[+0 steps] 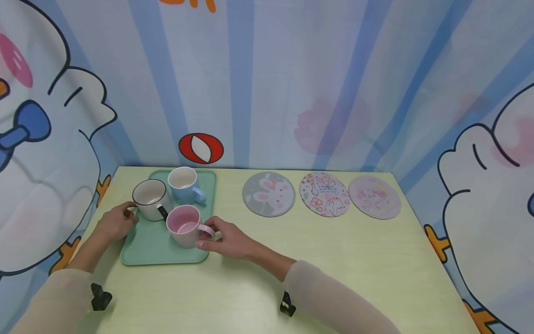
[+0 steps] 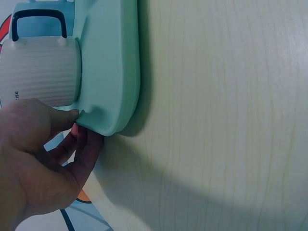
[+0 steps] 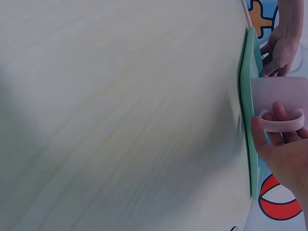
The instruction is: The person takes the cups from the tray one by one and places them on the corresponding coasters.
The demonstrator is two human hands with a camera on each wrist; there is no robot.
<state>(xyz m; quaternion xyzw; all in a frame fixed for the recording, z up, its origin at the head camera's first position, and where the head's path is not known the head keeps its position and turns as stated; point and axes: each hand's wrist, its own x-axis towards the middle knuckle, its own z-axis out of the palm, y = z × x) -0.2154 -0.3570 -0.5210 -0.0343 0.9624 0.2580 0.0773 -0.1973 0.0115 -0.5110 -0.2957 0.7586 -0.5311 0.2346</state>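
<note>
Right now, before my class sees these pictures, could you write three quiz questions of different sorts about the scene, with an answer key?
1. Count: how many round mats lie on the table?
2. True or false: the left hand grips the blue mug.
3. Multiple choice: which mug does the right hand hold?
A) blue mug
B) pink mug
C) white mug

Key:
1. Three.
2. False; it holds the edge of the green tray.
3. B.

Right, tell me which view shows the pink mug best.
The head view, where the pink mug shows inside, wall and handle. The right wrist view shows only its wall and handle, at the frame's edge; the left wrist view doesn't show it.
</note>
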